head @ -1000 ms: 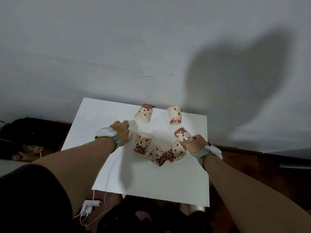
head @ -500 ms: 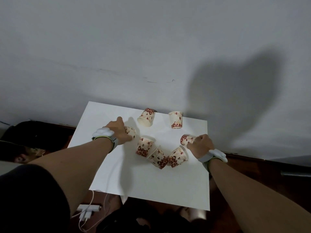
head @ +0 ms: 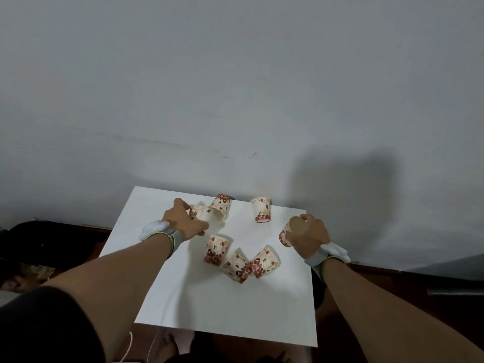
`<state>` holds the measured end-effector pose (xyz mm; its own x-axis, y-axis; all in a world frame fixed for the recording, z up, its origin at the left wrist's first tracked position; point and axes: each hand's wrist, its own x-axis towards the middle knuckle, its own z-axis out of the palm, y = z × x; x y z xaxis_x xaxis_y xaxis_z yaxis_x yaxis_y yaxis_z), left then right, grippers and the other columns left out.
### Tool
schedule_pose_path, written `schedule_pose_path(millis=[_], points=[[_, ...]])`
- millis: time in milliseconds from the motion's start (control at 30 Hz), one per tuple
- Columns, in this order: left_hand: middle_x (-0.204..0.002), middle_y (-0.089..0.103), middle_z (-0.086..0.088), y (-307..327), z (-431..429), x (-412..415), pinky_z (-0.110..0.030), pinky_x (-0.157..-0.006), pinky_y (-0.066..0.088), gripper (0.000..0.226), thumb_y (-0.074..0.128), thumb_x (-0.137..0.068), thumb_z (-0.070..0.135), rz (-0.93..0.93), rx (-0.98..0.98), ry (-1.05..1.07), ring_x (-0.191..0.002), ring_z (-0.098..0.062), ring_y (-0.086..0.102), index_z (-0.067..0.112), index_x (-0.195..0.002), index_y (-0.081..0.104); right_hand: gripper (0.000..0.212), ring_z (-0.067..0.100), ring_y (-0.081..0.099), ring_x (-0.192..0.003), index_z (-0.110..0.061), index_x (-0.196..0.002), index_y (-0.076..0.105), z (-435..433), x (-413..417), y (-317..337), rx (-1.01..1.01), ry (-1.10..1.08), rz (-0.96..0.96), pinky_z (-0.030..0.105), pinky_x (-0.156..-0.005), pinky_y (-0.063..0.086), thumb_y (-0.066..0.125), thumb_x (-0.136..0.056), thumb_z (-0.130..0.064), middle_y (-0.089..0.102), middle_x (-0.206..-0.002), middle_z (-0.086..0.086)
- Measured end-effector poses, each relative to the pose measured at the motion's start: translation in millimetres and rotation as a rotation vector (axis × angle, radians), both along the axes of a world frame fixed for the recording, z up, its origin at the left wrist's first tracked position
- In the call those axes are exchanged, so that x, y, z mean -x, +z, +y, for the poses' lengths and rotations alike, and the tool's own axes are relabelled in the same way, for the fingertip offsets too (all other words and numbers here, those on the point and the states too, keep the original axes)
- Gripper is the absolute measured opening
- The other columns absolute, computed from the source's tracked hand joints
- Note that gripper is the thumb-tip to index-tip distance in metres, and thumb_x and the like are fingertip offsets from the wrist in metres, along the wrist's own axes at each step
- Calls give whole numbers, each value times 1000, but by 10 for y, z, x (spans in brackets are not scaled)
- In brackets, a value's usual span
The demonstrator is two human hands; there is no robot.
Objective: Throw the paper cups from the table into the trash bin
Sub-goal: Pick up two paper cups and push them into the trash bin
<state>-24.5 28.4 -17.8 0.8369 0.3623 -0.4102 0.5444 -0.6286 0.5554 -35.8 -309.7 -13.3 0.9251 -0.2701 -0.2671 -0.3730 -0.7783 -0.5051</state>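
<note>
A plain grey wall (head: 235, 87) filled the upper view, marked by a faint scuff (head: 235, 155). Dark brown floor (head: 392, 281) lay below, with thin white cables (head: 153, 344) trailing down.

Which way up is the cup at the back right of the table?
Upside down. The back right cup stands alone on its wide rim, narrow base up, on the table.

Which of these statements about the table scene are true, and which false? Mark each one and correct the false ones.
1. The right hand grips a paper cup. True.
2. The left hand is empty. False: its fingers hold a cup.
3. Three cups cluster at the middle of the white table. True.
4. A trash bin stands on the table. False: none shows there.
5. The far right cup stands inverted. True.
</note>
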Motion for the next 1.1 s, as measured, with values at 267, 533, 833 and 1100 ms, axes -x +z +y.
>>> schedule_pose_path(millis=[267,533,833,1100], points=[[-90,64,13,244,-362,-49,-29,-71,58,88,85,-52,46,-65,51,-193,-89,-19,66,38,-133,51,77,35,56,-118,-19,-142,50,-294,133,197,25,-6,-61,45,-98,48,82,-74,-38,53,-134,14],[-115,70,6,452,-1373,-214,-34,-94,55,74,84,-58,63,-177,148,-387,-108,-25,65,43,-126,60,74,32,60,-108,-19,-134,52,-973,373,177,0,-71,-102,39,-92,49,80,-72,-49,54,-126,10],[-124,67,7,274,-2845,-206,-26,-90,46,74,84,-70,47,-118,242,-636,-114,-23,62,40,-139,55,76,24,53,-105,-19,-128,52,-2054,763,-82,-6,-179,-11,30,-82,39,72,-68,-61,51,-118,2],[-115,67,-3,-317,-3770,-234,-32,-81,56,75,89,-68,40,-21,54,-849,-101,-25,65,31,-135,56,71,28,59,-107,-25,-126,54,-2683,992,-569,11,-260,72,33,-83,46,72,-68,-62,51,-128,1]])
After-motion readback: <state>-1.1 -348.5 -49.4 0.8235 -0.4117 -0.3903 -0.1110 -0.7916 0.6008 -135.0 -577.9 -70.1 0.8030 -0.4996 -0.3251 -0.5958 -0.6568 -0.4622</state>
